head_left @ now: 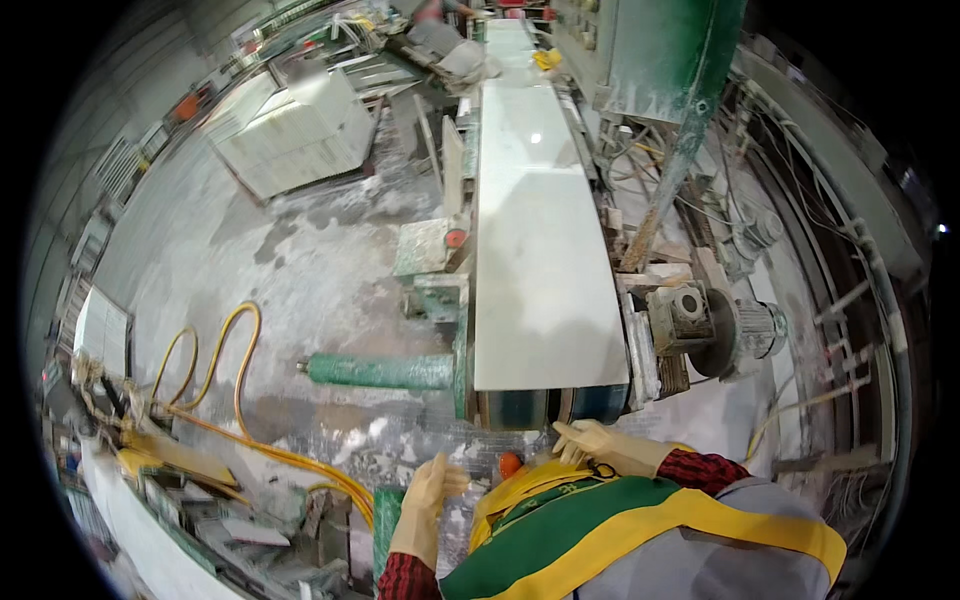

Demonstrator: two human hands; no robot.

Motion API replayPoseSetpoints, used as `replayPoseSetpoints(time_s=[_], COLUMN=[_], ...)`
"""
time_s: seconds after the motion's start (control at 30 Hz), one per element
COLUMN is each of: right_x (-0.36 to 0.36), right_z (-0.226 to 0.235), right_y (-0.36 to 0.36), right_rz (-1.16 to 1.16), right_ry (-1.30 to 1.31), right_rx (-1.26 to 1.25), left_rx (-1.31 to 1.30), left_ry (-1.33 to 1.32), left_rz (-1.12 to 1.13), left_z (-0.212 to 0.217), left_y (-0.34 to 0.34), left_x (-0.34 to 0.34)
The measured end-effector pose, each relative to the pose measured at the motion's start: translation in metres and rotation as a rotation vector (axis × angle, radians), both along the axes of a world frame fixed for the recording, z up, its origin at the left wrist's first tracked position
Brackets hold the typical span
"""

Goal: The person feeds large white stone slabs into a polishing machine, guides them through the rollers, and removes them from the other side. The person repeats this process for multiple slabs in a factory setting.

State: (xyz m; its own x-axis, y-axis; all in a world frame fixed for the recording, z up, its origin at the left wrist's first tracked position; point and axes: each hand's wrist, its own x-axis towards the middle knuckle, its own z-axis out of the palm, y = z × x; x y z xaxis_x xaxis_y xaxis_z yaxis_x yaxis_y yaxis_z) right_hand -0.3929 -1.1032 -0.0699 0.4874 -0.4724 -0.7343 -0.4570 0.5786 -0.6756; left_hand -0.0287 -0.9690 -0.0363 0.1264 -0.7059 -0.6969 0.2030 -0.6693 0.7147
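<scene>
My left hand [428,495], in a pale glove, is raised near the bottom of the view. Its fingers are stretched out with nothing in them. Just below the near end of the conveyor, my right hand [598,445], gloved the same way, points its fingers leftward toward the belt and holds nothing. A long white slab [545,290] lies flat on the conveyor, and its near edge overhangs the dark blue belts [597,403]. Neither hand touches the slab. More white slab [520,120] continues along the conveyor at the far end.
A green roller [380,370] juts out left of the conveyor. On the right stands a motor with gearbox [715,325]. Yellow hoses [245,430] loop over the wet floor. Stacked white slabs [295,135] stand far left. A green post [695,110] rises at the right.
</scene>
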Motion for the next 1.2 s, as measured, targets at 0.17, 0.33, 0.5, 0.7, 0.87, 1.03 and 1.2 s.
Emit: replayPoseSetpoints(time_s=[0.17, 0.33, 0.5, 0.7, 0.87, 1.03, 1.2], right_x=[0.023, 0.024, -0.058, -0.051, 0.005, 0.058, 0.087], right_z=[-0.004, -0.06, -0.171, -0.071, -0.105, -0.075, -0.049], right_y=[0.017, 0.037, 0.053, 0.071, 0.076, 0.166, 0.31], right_rz=[0.44, 0.682, 1.268, 1.128, 0.906, 0.938, 1.179], right_ry=[0.014, 0.235, 0.037, 0.159, 0.193, 0.13, -0.004], right_rx=[-0.135, -0.264, -0.66, -0.238, -0.071, -0.164, -0.204], left_rx=[0.236, 0.598, 0.487, 0.356, 0.207, 0.183, -0.105], left_ry=[-0.044, 0.16, 0.026, 0.12, 0.127, 0.21, 0.178], left_rz=[0.475, 0.756, 0.758, 0.944, 0.862, 0.991, 1.127], left_z=[-0.071, -0.076, -0.059, -0.038, -0.064, -0.074, -0.134], left_y=[0.18, 0.358, 0.467, 0.473, 0.499, 0.566, 0.697], left_x=[-0.01, -0.125, -0.226, -0.291, -0.303, -0.293, -0.335])
